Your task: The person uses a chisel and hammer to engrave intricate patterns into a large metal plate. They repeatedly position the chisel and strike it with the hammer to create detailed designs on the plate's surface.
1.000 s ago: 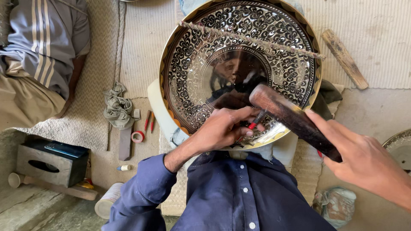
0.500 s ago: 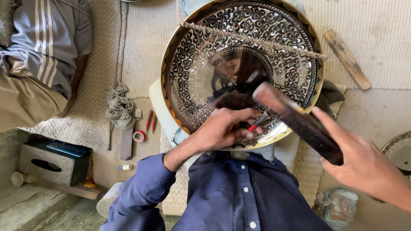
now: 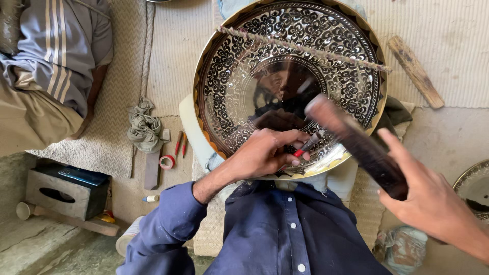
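A large round engraved metal tray (image 3: 239,61) with a black floral pattern and a shiny middle leans tilted against my lap. A twisted cord (image 3: 285,45) runs across its upper part. My left hand (image 3: 262,153) rests on the tray's lower rim and pinches a small chisel (image 3: 307,146) with a red band, its tip against the metal. My right hand (image 3: 433,203) grips a dark wooden mallet (image 3: 356,145), whose blurred head hangs just above the chisel.
Another person in a grey striped jacket (image 3: 56,46) sits at the left. A knotted rag (image 3: 145,127), a tape roll (image 3: 166,162), small red tools (image 3: 179,144) and a box (image 3: 63,191) lie on the floor. A wooden stick (image 3: 415,71) lies at the right, near another tray's rim (image 3: 466,178).
The mallet head has swung slightly up and right, then back toward the chisel. My left hand stays on the chisel at the tray's lower rim.
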